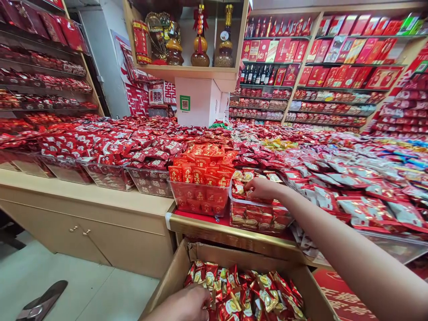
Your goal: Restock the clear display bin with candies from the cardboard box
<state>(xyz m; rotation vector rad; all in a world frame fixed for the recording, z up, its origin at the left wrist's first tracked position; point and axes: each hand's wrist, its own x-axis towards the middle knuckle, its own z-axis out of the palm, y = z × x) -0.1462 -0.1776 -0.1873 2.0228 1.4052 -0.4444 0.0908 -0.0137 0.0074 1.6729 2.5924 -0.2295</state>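
Observation:
My right hand (262, 189) reaches into a clear plastic bin (261, 224) of small red-and-gold wrapped packets (248, 174). Its fingers are curled together against a packet near the bin's left side, the fingertips partly hidden. Low in the view, my left hand (190, 303) is at the left side of an open cardboard box (167, 285). It bends down over loose red-and-gold wrapped packets (265, 298) like those in the bin. The back of that hand hides most of its fingers, so its grip does not show.
Left of the bin stands another clear bin (200, 196) heaped with orange-red packets. More bins of wrapped packets (107, 174) line the counter. A gold-edged ledge (234, 234) runs above the box. A cabinet post (194, 104) rises behind; shelves of bottles and red boxes (267, 51) stand farther back.

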